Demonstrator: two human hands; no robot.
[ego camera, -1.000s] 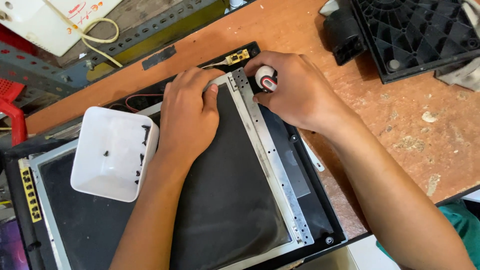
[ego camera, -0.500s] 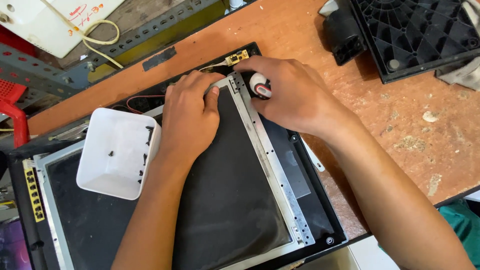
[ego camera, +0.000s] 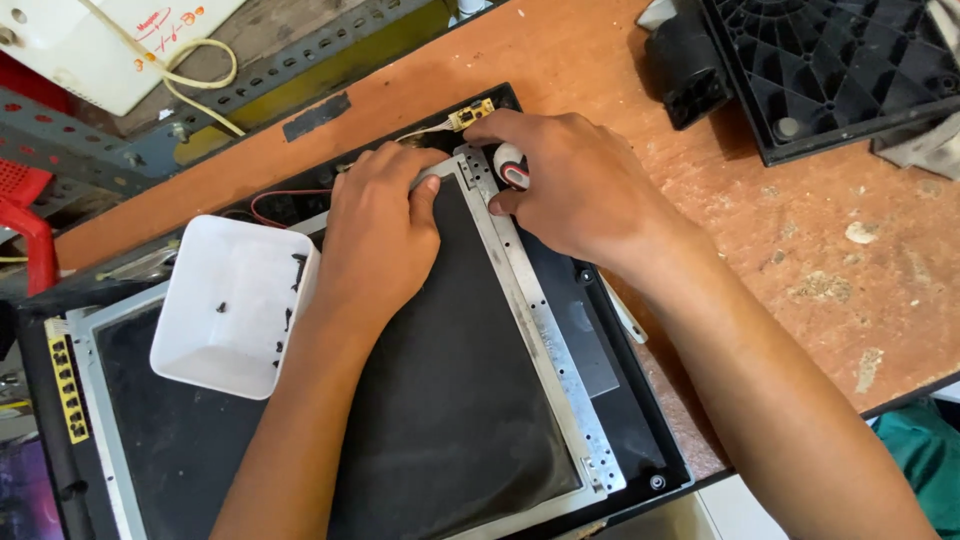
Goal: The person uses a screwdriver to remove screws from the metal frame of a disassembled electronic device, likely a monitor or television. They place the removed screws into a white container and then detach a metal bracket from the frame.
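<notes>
Wooden bench [ego camera: 800, 250]: screwdriver [ego camera: 512, 167] inside right hand [ego camera: 575, 185].

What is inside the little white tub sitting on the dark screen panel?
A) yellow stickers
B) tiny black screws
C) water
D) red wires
B. The white tub rests on the dark screen panel beside the left hand, and only a few tiny black screws lie scattered inside it.
</notes>
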